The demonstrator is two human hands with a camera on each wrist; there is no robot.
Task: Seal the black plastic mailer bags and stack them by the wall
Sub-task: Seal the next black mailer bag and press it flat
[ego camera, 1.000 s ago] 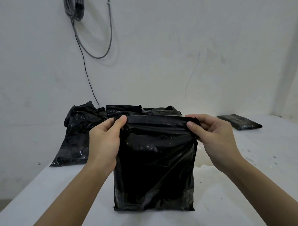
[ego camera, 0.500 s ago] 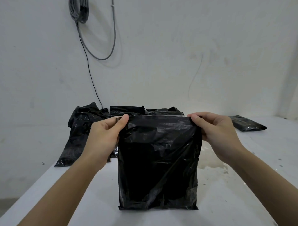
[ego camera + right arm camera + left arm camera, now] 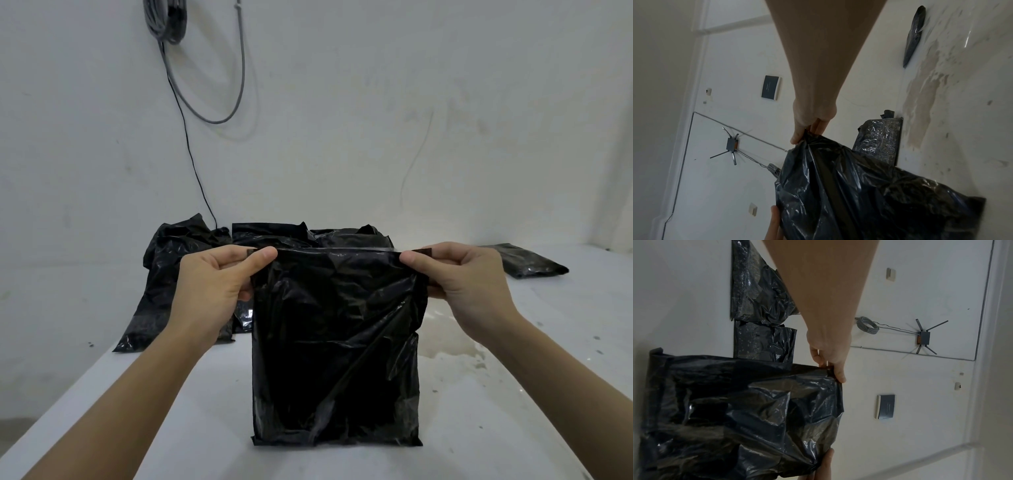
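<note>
A black mailer bag (image 3: 337, 346) stands upright on the white table (image 3: 496, 428), its bottom edge resting on the surface. My left hand (image 3: 262, 255) pinches its top left corner between thumb and fingers. My right hand (image 3: 411, 258) pinches the top right corner the same way, and the top edge runs straight between them. In the left wrist view my left hand (image 3: 830, 368) grips the crinkled bag (image 3: 748, 418). The right wrist view shows my right hand (image 3: 807, 131) holding the bag (image 3: 869, 194). Several black bags (image 3: 178, 274) lean against the wall behind, to the left.
One flat black bag (image 3: 527, 265) lies on the table at the far right by the wall. A pale stain (image 3: 455, 346) marks the table right of the held bag. A coiled grey cable (image 3: 168, 24) hangs on the wall. The table's left edge (image 3: 68, 394) drops off.
Both hands have shifted to the bag's top corners, and the rumpled top band is now pulled into a straight, taut edge. The bag stays upright in the same spot.
</note>
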